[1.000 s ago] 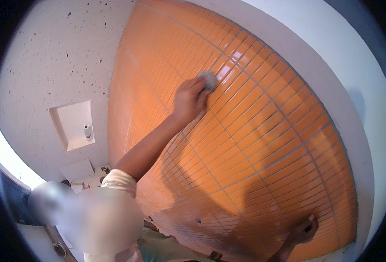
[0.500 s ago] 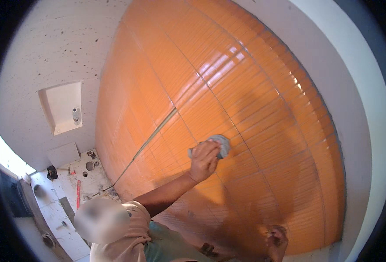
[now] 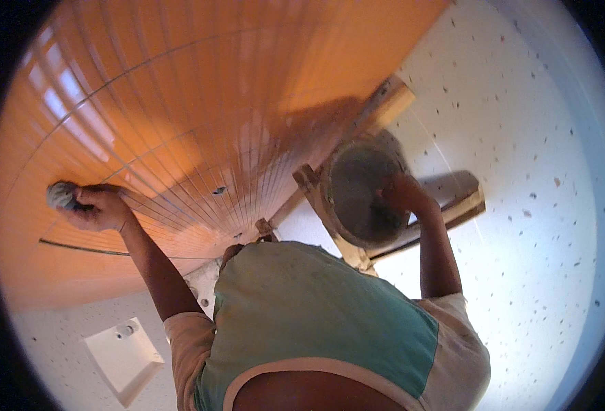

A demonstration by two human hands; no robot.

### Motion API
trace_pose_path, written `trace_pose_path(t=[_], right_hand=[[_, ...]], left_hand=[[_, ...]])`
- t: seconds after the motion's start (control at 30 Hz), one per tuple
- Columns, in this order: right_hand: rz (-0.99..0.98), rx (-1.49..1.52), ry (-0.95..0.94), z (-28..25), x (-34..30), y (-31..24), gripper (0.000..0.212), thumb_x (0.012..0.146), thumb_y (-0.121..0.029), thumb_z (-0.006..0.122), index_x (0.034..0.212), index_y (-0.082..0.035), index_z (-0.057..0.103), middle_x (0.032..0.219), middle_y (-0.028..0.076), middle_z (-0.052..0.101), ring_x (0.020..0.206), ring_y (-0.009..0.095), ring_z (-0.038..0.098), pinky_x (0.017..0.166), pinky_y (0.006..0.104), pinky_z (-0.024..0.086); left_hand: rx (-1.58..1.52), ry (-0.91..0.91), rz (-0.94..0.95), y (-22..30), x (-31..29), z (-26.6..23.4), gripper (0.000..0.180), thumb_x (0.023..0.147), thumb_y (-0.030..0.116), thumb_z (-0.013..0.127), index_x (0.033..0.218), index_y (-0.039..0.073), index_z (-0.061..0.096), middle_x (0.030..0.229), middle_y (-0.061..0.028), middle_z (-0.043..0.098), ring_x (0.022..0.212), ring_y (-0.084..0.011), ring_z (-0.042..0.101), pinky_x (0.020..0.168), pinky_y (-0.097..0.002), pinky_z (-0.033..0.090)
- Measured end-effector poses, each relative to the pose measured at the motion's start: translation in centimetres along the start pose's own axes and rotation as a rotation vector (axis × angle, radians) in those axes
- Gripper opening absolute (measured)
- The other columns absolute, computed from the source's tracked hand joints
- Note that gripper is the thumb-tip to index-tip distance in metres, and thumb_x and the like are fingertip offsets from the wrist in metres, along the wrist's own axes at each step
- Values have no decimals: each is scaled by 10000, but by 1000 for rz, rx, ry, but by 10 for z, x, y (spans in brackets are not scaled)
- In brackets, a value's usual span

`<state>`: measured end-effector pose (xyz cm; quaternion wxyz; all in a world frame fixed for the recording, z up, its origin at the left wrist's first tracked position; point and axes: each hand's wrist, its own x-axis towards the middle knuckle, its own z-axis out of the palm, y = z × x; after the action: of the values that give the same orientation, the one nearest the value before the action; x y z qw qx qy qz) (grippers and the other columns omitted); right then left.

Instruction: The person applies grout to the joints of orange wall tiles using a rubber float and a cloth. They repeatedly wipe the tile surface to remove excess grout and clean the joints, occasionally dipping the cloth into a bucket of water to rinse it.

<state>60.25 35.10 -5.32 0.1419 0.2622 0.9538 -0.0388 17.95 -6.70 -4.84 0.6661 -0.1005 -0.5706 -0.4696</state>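
My left hand [image 3: 100, 209] is closed around a grey wadded cloth [image 3: 62, 196], held against the orange ribbed wall tiles [image 3: 199, 89] at the left. On the right, my right hand [image 3: 406, 194] reaches down into a round dark bucket [image 3: 330, 188] with grey, smeared insides. Its fingers are bent together over the bucket's inside. Their tips are dim, and what they hold, if anything, cannot be made out.
Rough wooden bars [image 3: 350, 255] frame the bucket, and another timber [image 3: 395, 103] lies against the tiles. A pale speckled surface [image 3: 514, 137] spreads to the right. A thin dark strip [image 3: 83, 247] crosses the tiles below my left hand. A white recessed niche [image 3: 121, 359] is at lower left.
My view has swung round to the right, bringing the bucket into sight. My right hand has gone from beside the tiles into the bucket. My left hand still holds the cloth at the tiles.
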Motion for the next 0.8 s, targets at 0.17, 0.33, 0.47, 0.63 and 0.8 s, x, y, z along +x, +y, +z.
trace_pose_path(t=[0.17, 0.33, 0.47, 0.63, 0.8], right_hand=[[200, 121, 6, 20, 4, -6, 301, 867, -265, 589, 880, 24, 672, 922, 268, 655, 909, 408, 645, 774, 505, 512], [96, 205, 210, 55, 1, -8, 322, 833, -208, 619, 1078, 0, 644, 1047, 263, 652, 938, 410, 648, 801, 509, 513], [-63, 424, 226, 19, -35, -28, 381, 853, -223, 604, 1157, 6, 604, 1044, 211, 657, 935, 334, 641, 829, 457, 506], [64, 681, 220, -55, -107, -21, 457, 879, -242, 585, 1256, 15, 554, 1039, 145, 662, 932, 241, 631, 864, 393, 496], [68, 641, 22, -135, -130, -7, 527, 886, -252, 586, 1331, 23, 518, 1019, 84, 661, 878, 153, 609, 836, 336, 495]], left_hand=[[-154, 57, 33, -18, -19, 28, 507, 977, 290, 569, 1260, -122, 490, 1192, -280, 588, 1075, -378, 594, 931, -437, 474], [98, 36, 22, -20, -5, 7, 411, 971, 241, 510, 1178, -111, 552, 1165, -244, 604, 1076, -349, 595, 940, -449, 485], [12, -56, -128, -25, -2, -16, 500, 1011, 274, 469, 1368, -75, 435, 1419, -219, 459, 1326, -313, 434, 1134, -426, 319], [218, 5, -48, -10, -16, -10, 462, 953, 151, 484, 1326, -119, 445, 1299, -273, 526, 1200, -432, 497, 1046, -493, 360], [256, -36, -70, -4, -20, -28, 491, 835, 58, 547, 1293, -105, 473, 1345, -255, 513, 1231, -438, 470, 1042, -501, 337]])
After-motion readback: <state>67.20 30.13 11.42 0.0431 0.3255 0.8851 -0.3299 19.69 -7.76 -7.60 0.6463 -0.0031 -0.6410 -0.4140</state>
